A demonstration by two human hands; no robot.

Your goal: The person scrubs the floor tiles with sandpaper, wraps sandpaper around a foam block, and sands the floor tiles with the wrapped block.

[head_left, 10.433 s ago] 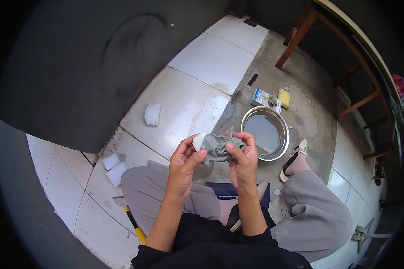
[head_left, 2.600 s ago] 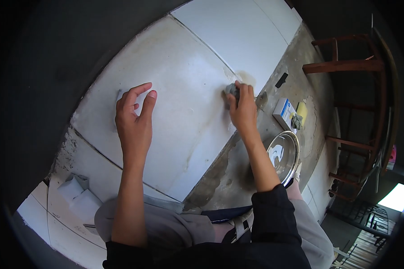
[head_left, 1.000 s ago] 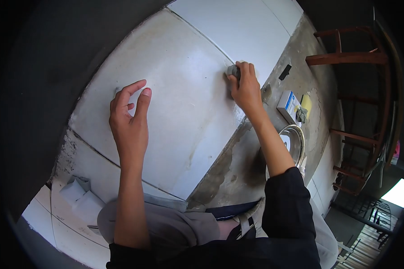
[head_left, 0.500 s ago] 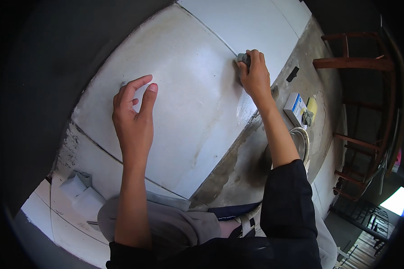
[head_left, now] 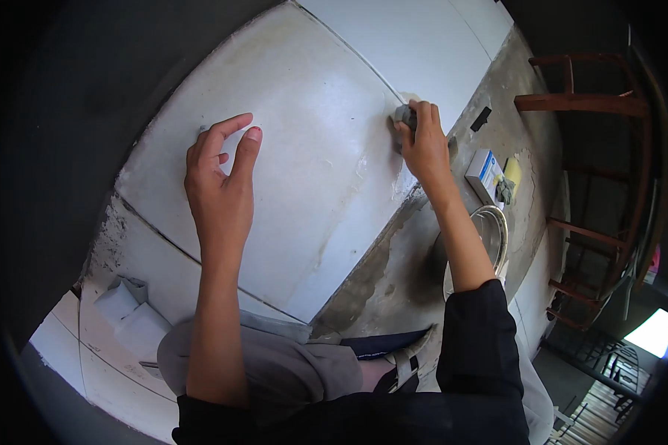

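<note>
My right hand (head_left: 426, 142) is closed on a grey cloth (head_left: 404, 116), which is pressed on the white floor tile (head_left: 297, 148) near its right edge, by the tile seam. My left hand (head_left: 221, 163) hovers over the left part of the same tile, fingers curved and apart, holding nothing. Behind it a white object is mostly hidden; only a bit shows past the fingers. Beyond my right forearm is a metal basin (head_left: 503, 230), partly covered by the arm.
A blue and white box (head_left: 484, 176), a yellow sponge (head_left: 513, 172) and a black piece (head_left: 481, 119) lie on the concrete strip. White pads (head_left: 142, 328) sit at lower left, near my knee. Wooden furniture (head_left: 579, 104) stands at right, a dark wall (head_left: 111, 96) at left.
Since a second ago the view has shifted slightly. My right hand, still gripping the cloth, has moved along the tile's right side, most recently slightly back toward me. My left hand keeps its open pose.
</note>
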